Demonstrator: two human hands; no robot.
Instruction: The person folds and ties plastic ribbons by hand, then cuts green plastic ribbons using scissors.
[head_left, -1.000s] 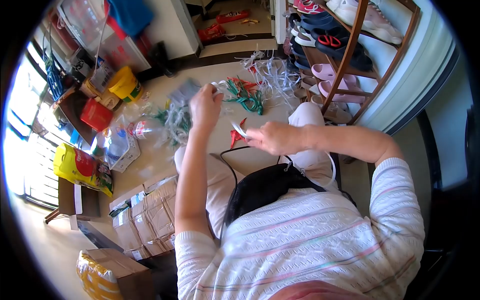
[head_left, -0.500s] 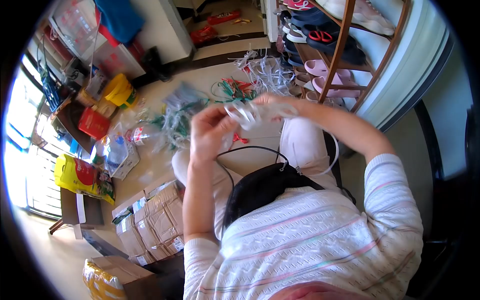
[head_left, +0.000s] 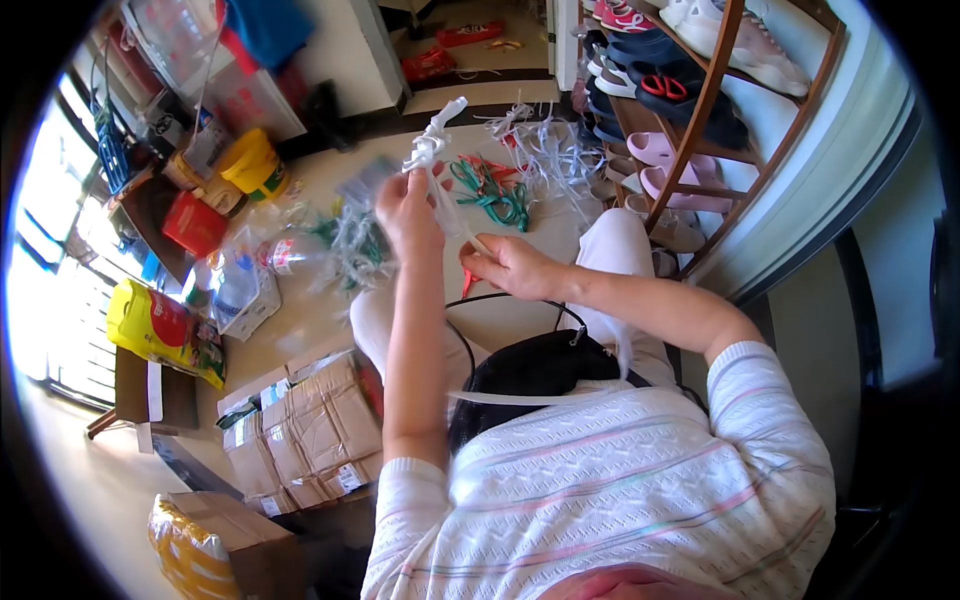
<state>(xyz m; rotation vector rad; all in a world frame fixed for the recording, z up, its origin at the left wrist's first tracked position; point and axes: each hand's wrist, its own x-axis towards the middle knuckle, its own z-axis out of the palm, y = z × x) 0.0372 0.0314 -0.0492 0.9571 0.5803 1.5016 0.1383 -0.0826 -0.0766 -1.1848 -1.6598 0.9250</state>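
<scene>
In the head view, a knotted white strip [head_left: 428, 148] is raised over the floor by the 2 hands. Its knotted bundle is clamped at the fingertips of the left hand [head_left: 408, 218]; a length leading from it is pinched in the closed fingers of the right hand [head_left: 518, 266]. Beyond them, green strips [head_left: 505, 205] are seen on the floor, beside a heap of white strips [head_left: 560, 158]. A black bag [head_left: 535, 362] is worn at the waist.
</scene>
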